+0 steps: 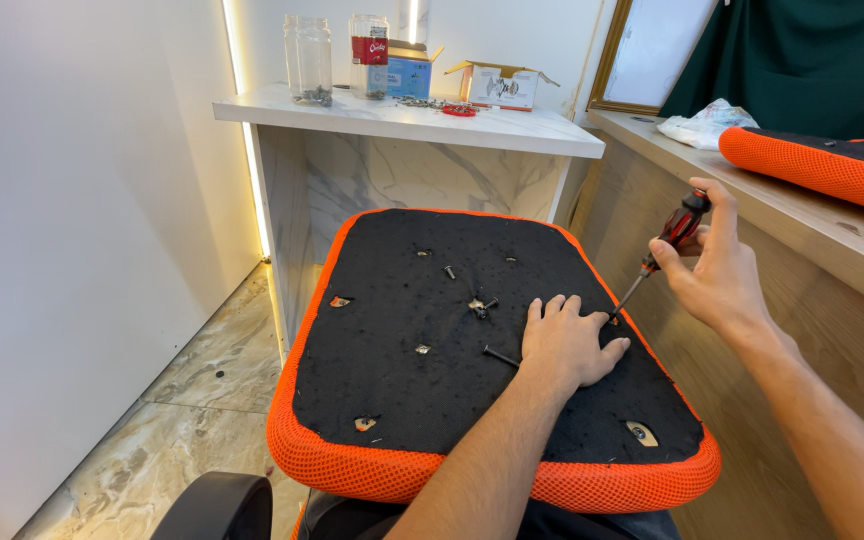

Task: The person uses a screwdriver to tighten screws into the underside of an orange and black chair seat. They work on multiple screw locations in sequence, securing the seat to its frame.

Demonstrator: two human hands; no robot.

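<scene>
While L hand (564,343) flat: black felt seat underside (402,380), orange mesh rim.

Two bare forearms come in from the lower edge of the head view, with no sleeve showing on either. The left hand (564,343) has no glove, ring or watch; its fingers are slim, with short nails. The right hand (714,268) is likewise ungloved, and its wrist carries no band. Fine dark hair shows along both forearms. No other part of the person's body is in view.
</scene>
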